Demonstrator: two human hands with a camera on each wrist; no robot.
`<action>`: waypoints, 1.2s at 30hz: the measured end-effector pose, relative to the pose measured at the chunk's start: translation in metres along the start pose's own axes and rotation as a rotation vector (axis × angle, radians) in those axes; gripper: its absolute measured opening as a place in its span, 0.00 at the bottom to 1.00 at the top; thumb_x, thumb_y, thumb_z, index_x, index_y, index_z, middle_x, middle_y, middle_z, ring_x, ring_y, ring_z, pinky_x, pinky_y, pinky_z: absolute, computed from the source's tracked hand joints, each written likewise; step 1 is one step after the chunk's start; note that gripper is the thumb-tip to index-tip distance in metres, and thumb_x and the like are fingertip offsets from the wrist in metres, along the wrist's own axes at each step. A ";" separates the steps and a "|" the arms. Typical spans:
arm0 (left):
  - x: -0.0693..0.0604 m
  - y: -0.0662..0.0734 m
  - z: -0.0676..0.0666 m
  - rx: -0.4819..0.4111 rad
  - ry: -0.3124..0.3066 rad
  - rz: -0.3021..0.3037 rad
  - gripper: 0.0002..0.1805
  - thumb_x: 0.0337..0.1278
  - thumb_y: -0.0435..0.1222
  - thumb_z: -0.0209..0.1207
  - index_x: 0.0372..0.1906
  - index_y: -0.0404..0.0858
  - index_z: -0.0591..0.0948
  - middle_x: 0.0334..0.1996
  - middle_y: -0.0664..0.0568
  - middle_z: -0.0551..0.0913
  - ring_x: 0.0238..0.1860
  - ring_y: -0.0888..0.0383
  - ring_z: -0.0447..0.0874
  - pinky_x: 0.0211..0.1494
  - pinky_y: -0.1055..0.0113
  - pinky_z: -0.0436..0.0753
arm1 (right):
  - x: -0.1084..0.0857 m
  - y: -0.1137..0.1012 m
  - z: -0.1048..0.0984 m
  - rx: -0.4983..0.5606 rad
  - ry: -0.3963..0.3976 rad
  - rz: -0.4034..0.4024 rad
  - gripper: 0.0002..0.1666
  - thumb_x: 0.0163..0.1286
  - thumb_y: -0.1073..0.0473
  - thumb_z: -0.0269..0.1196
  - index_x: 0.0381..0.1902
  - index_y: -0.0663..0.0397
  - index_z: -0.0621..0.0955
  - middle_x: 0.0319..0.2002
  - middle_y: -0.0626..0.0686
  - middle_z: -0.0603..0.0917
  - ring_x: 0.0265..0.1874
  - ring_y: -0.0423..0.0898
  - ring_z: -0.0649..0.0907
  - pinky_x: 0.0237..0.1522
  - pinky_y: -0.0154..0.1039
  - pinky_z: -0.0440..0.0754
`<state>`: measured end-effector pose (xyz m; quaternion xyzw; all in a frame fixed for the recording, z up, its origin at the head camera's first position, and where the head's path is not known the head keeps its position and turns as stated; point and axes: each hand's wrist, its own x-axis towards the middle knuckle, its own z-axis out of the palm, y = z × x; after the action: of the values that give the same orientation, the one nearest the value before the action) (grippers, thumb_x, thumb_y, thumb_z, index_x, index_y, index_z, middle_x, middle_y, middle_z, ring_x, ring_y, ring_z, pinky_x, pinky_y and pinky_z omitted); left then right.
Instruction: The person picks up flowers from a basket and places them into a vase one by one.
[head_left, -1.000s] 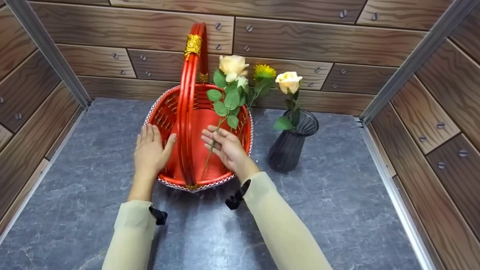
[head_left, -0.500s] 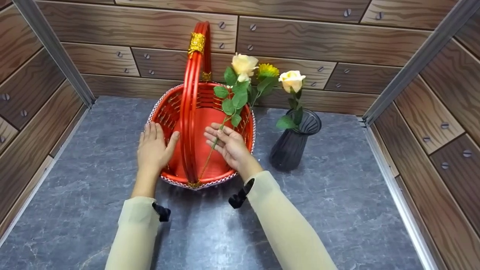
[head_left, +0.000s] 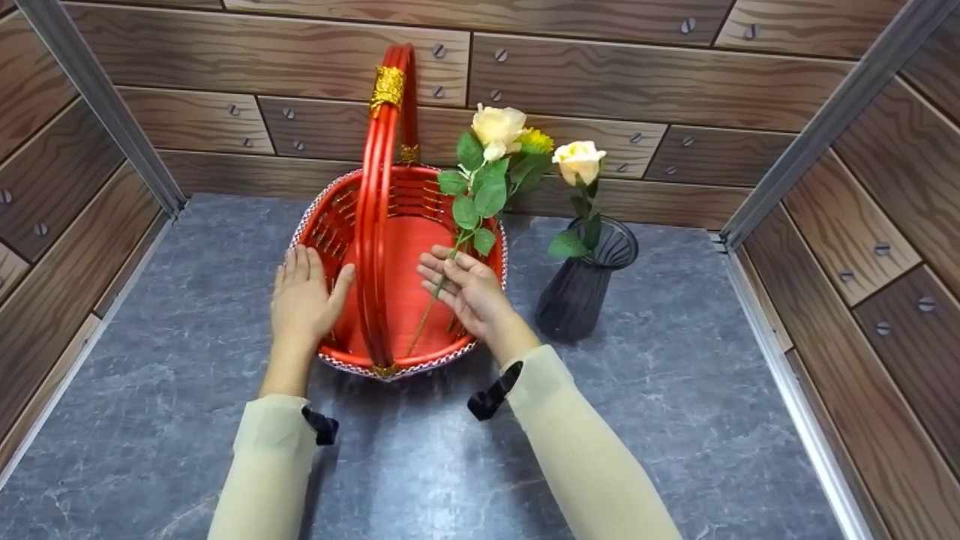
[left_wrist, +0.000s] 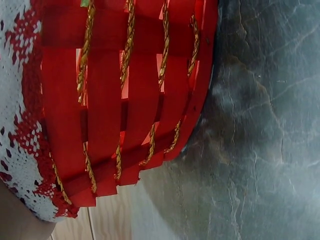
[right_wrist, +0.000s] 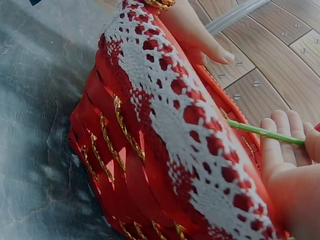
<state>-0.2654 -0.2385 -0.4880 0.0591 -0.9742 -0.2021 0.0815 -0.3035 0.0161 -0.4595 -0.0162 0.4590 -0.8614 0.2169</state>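
My right hand (head_left: 476, 296) pinches the green stem (right_wrist: 267, 133) of a cream rose (head_left: 499, 129) between thumb and fingers, palm turned up. The rose leans to the right, with its stem's lower end inside the red basket (head_left: 409, 232). My left hand (head_left: 301, 296) rests flat on the basket's left rim, fingers straight and thumb spread inward. Behind the held rose, a yellow flower (head_left: 537, 141) is partly hidden; where its stem ends is unclear. In the left wrist view, the basket's woven side (left_wrist: 105, 90) fills the left half.
A dark ribbed vase (head_left: 576, 300) stands right of the basket with another cream rose (head_left: 578, 162) in it. The basket's tall arched handle (head_left: 375, 225) rises between my hands. Wood-patterned walls (head_left: 660, 82) enclose the grey marbled surface (head_left: 675, 397).
My right hand has shifted a little to the right with the rose, whose bloom now covers more of the yellow flower. The left hand stays on the rim.
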 end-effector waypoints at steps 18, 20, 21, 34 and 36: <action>0.002 -0.001 0.002 -0.011 0.011 0.005 0.51 0.72 0.66 0.31 0.76 0.24 0.51 0.78 0.31 0.47 0.79 0.37 0.39 0.80 0.45 0.40 | -0.014 -0.044 0.009 0.043 -0.019 -0.101 0.19 0.78 0.67 0.50 0.63 0.66 0.73 0.49 0.57 0.87 0.50 0.50 0.86 0.65 0.50 0.76; 0.001 -0.001 0.001 -0.010 0.008 0.003 0.51 0.72 0.66 0.31 0.76 0.24 0.51 0.78 0.31 0.47 0.79 0.37 0.38 0.80 0.45 0.40 | -0.016 -0.049 0.009 0.038 -0.028 -0.109 0.19 0.78 0.67 0.50 0.63 0.66 0.73 0.49 0.56 0.87 0.50 0.50 0.87 0.64 0.49 0.77; 0.001 0.000 0.001 -0.009 0.008 0.002 0.51 0.72 0.65 0.31 0.76 0.24 0.51 0.78 0.31 0.47 0.79 0.37 0.38 0.80 0.45 0.40 | -0.016 -0.051 0.009 0.032 -0.035 -0.114 0.20 0.79 0.67 0.50 0.64 0.67 0.72 0.49 0.56 0.87 0.50 0.50 0.87 0.63 0.48 0.78; 0.001 -0.002 0.001 0.002 0.020 0.005 0.53 0.70 0.68 0.27 0.76 0.24 0.52 0.78 0.31 0.48 0.79 0.36 0.41 0.80 0.45 0.41 | -0.029 -0.073 0.005 -0.030 -0.054 -0.170 0.19 0.79 0.66 0.50 0.64 0.67 0.72 0.56 0.61 0.84 0.51 0.50 0.86 0.60 0.45 0.81; 0.000 -0.002 0.001 0.002 0.020 0.006 0.53 0.70 0.68 0.27 0.76 0.24 0.52 0.77 0.31 0.48 0.79 0.36 0.41 0.80 0.45 0.42 | -0.031 -0.076 0.005 -0.042 -0.048 -0.177 0.19 0.79 0.66 0.50 0.64 0.67 0.72 0.55 0.61 0.84 0.52 0.50 0.86 0.60 0.45 0.80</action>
<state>-0.2658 -0.2398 -0.4898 0.0584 -0.9737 -0.2001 0.0920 -0.3015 0.0613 -0.3912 -0.0817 0.4682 -0.8669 0.1503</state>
